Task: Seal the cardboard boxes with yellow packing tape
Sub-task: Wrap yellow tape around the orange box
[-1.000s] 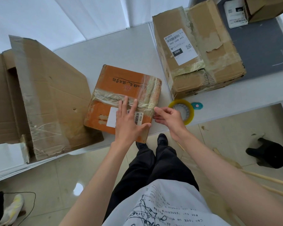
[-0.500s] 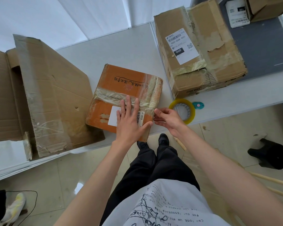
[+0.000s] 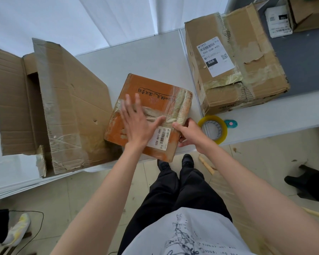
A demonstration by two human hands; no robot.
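**A:** Which step was in hand?

**B:** Smoothing, by my reading. The left hand lay flat on top of the orange box, fingers straight and spread over the band of yellow tape that crossed the lid. Its grip was wide and held nothing; it only pressed.

**A:** And the other hand?

**B:** The right hand was at the box's right edge, fingers curled over the corner where the tape wrapped down the side. It seemed to pinch the tape end against the cardboard, though the fingertips were partly hidden.

**A:** Where was the box itself?

**B:** On the white worktop, its near corner hanging over the front edge, between the opened carton on the left and the large taped box on the right. The tape roll lay just beside the right wrist.

**A:** What would the next move call for?

**B:** Probably pressing the loose end down firmly along the side, then reaching for the roll if another seam needed a strip.
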